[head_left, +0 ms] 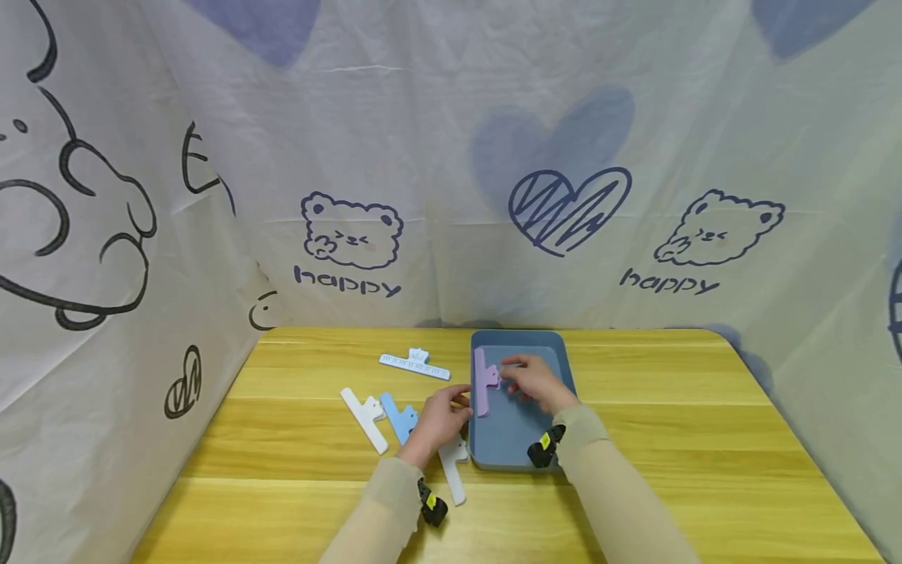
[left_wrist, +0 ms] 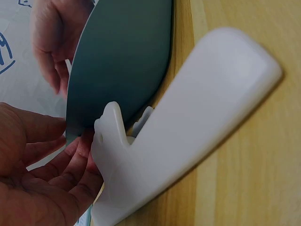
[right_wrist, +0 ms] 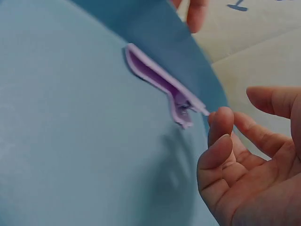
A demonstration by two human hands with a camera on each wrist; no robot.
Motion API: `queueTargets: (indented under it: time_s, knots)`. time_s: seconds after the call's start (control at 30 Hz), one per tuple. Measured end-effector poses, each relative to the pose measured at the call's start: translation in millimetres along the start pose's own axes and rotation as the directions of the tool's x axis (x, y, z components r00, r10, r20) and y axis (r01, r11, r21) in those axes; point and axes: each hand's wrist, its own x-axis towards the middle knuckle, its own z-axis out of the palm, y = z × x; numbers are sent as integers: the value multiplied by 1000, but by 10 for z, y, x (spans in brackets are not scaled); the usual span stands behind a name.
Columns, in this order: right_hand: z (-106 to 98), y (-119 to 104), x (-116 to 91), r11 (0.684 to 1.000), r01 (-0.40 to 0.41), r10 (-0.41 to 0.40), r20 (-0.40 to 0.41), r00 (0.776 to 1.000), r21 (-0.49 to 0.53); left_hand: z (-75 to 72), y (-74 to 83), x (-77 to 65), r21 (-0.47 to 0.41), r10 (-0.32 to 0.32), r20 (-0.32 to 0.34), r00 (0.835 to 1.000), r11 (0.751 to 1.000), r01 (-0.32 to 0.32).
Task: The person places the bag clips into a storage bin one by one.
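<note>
A purple bag clip (head_left: 482,384) lies lengthwise along the left wall inside a blue-grey tray (head_left: 517,458). My left hand (head_left: 442,415) is at the tray's left rim, thumb and fingers pinching its wall (left_wrist: 117,52) from both sides. Right beside those fingers, outside the tray, is a white clip (left_wrist: 188,122). Over the tray, my right hand (head_left: 533,381) has loosely bent, spread fingers and holds nothing. In the right wrist view its fingertips (right_wrist: 221,123) are just off the end of the purple clip (right_wrist: 160,77).
Left of the tray lie another white clip (head_left: 365,421), a blue clip (head_left: 398,417) partly behind my left hand, and a pale clip with ruler-like marks (head_left: 414,365) farther back. Printed cloth (head_left: 451,157) hangs behind the wooden table (head_left: 676,407).
</note>
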Motion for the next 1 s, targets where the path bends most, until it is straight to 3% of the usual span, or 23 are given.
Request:
queueTargets:
  time_s: [0.23, 0.53, 1.0]
  knots:
    - [-217, -49, -119, 998, 68, -68, 32, 997, 10, 1, 7, -19, 11, 15, -9, 1000, 1000, -14]
    - [-517, -108, -420, 989, 125, -129, 50, 990, 84, 4, 2, -12, 13, 7, -10, 1000, 1000, -7]
    - [-864, 162, -647, 958, 124, -132, 15, 991, 259, 8, -3, -20, 26, 21, -19, 1000, 999, -20]
